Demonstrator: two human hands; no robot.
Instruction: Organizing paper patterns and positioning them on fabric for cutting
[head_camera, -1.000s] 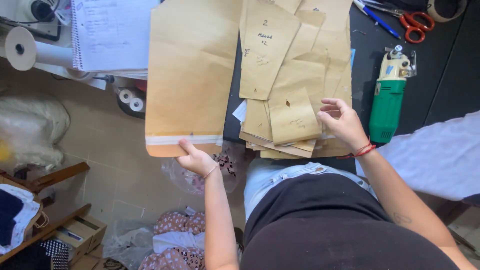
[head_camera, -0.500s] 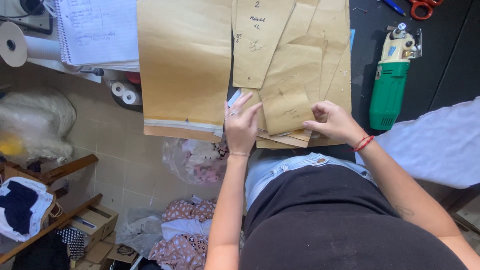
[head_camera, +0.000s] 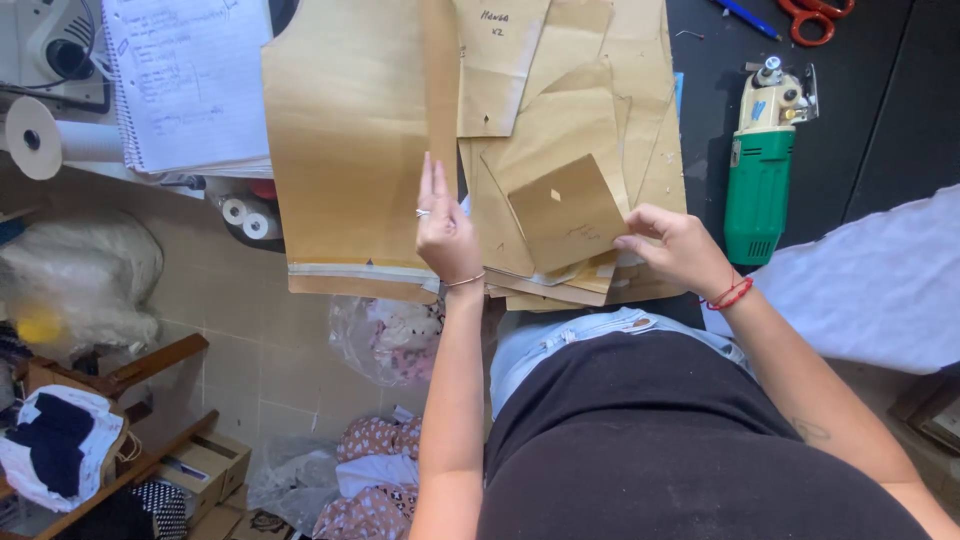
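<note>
**Pattern pieces under both hands at the table edge**

My left hand (head_camera: 446, 232) lies flat on the stack of brown paper pattern pieces (head_camera: 560, 130), its fingers (head_camera: 430, 185) straight and held together, pointing away from me along the seam where the large bodice-shaped piece (head_camera: 350, 150) meets the pile. It grips nothing; the palm presses down near the near edge of the table (head_camera: 890, 110).

My right hand (head_camera: 675, 245) sits at the right side of the pile. Its fingers are pinched on the corner of a small square pattern piece (head_camera: 565, 212), which lies tilted on top of the stack.

The large piece overhangs the table edge on my left. A spiral notebook (head_camera: 190, 80) lies beyond it, touching its far-left side. A green and cream electric cutter (head_camera: 760, 165) stands just right of the pile, apart from it. Red-handled scissors (head_camera: 815, 15) lie farther back. White cloth (head_camera: 880, 285) covers the table's right corner.
</note>
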